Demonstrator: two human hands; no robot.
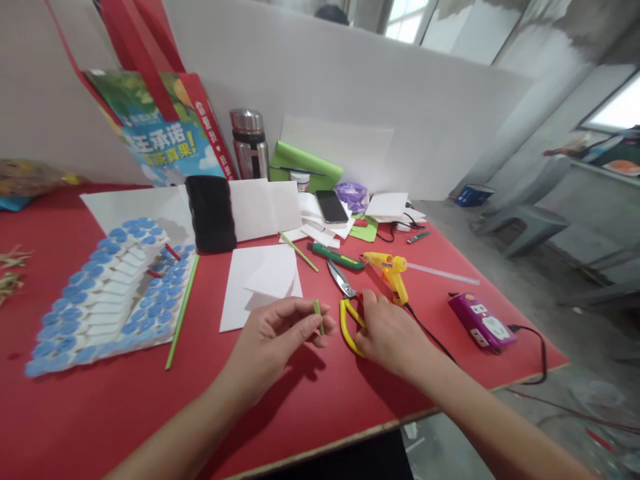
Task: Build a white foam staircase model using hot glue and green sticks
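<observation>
Between the thumb and fingers of my left hand (pixel 280 333) a short green stick piece (pixel 318 313) is pinched, upright above the red table. My right hand (pixel 393 333) is closed at the yellow handles of a pair of scissors (pixel 344 323); its fingers cover part of the far handle. The scissor blades point away from me, close to a green utility knife (pixel 336 256). Just beyond my right hand lies a yellow hot glue gun (pixel 393 270) with a clear glue stick in its back. A sheet of white paper (pixel 235 293) lies behind my left hand.
On the left, a white model with blue discs and steps (pixel 107 293) sits beside a long green stick (pixel 181 313). A black object (pixel 210 215), a flask (pixel 250 143), a phone (pixel 331 207) and a bag (pixel 165 147) stand or lie behind. A purple power box (pixel 483 322) is near the right edge.
</observation>
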